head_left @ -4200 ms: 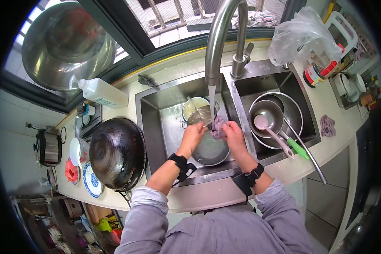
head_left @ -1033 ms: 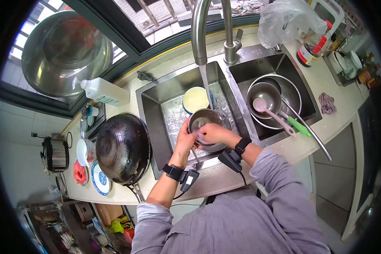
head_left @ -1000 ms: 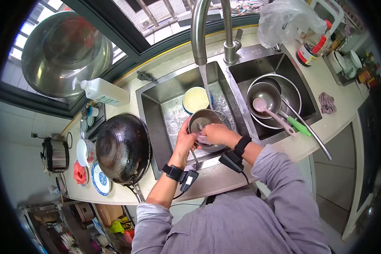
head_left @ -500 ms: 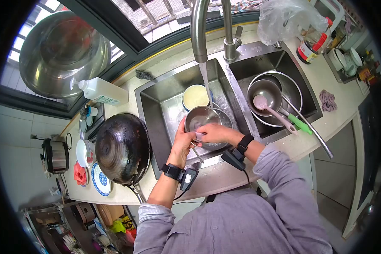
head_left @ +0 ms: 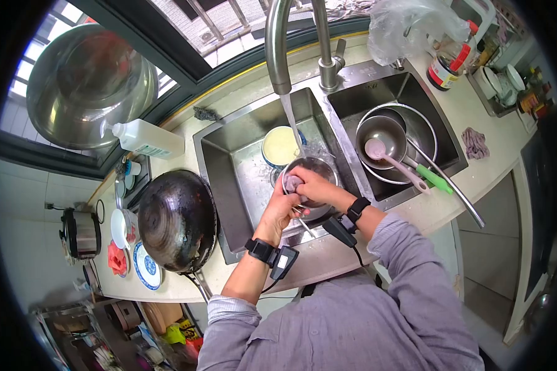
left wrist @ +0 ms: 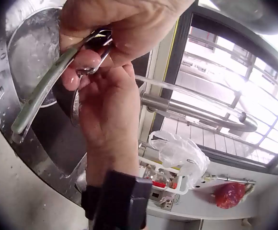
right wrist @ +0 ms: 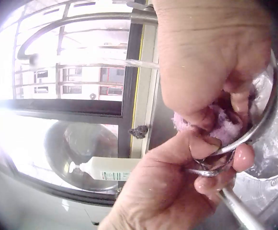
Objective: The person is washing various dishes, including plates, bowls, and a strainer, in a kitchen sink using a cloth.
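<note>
In the head view my left hand (head_left: 275,213) grips a round metal scoop at its rim, near where a narrow handle (head_left: 304,227) joins it. The right wrist view shows the curved steel rim (right wrist: 261,127) tilted between both hands, left thumb on its edge. My right hand (head_left: 319,187) pinches a wet purple cloth (right wrist: 225,125) against the inside of the rim. Much of the scoop's bowl is hidden behind my fingers. In the left wrist view the handle (left wrist: 40,93) looks pale green and points away from my left hand.
Water runs from the faucet (head_left: 280,74) into the left basin (head_left: 226,185). A pale-yellow enamel bowl (head_left: 281,146) sits there, with a wet metal pan below my hands. The right basin holds a large pot, a grey ladle (head_left: 380,135) and a pink spoon. A blackened wok (head_left: 173,222) lies upside down at left.
About four seconds ago the hands were under the water stream with the cloth held up. Since half a second ago, the scoop has tilted and the cloth has moved to its upper-left rim.
</note>
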